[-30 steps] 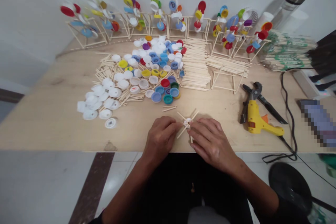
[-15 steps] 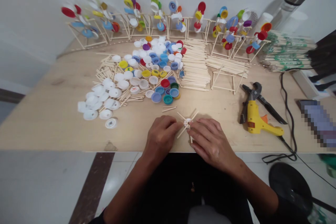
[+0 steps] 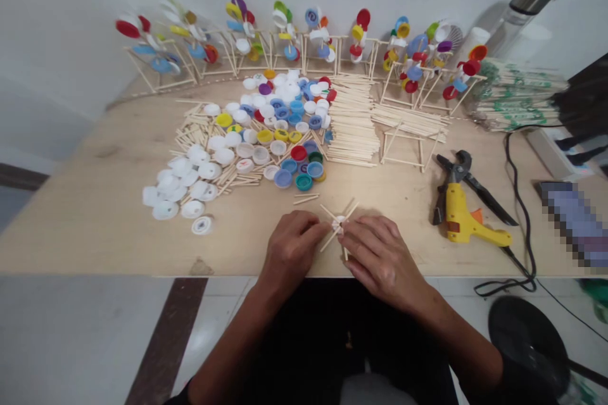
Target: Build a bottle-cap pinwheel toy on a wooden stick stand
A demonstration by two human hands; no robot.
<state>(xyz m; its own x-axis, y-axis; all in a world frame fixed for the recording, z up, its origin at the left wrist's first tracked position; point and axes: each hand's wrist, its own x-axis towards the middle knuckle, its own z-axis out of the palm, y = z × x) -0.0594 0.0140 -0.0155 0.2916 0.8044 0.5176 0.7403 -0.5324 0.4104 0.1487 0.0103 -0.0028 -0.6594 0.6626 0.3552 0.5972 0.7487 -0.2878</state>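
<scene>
Near the table's front edge lies a white bottle cap point(image 3: 339, 221) with several short wooden sticks point(image 3: 327, 242) radiating from it like spokes. My left hand point(image 3: 295, 243) is closed at its left side, thumb and fingertips pinched at the cap's edge. From the right, my right hand point(image 3: 380, 250) has its fingers bent over the cap and the sticks on that side, gripping them. The fingertips hide part of the cap and some stick ends. Just beyond my left hand, a few loose short sticks point(image 3: 306, 199) rest on the wood.
Bottle caps point(image 3: 261, 154) in many colours and stick piles point(image 3: 352, 120) cover the table's middle. Stick frames with cap wheels point(image 3: 327, 44) line the wall. On the right are a yellow glue gun point(image 3: 458, 218), black-handled pliers point(image 3: 489, 196), a cable point(image 3: 520, 190) and a phone point(image 3: 572, 221).
The view has shifted very slightly. Both hands stay at the cap and sticks, with no clear change in their grip.
</scene>
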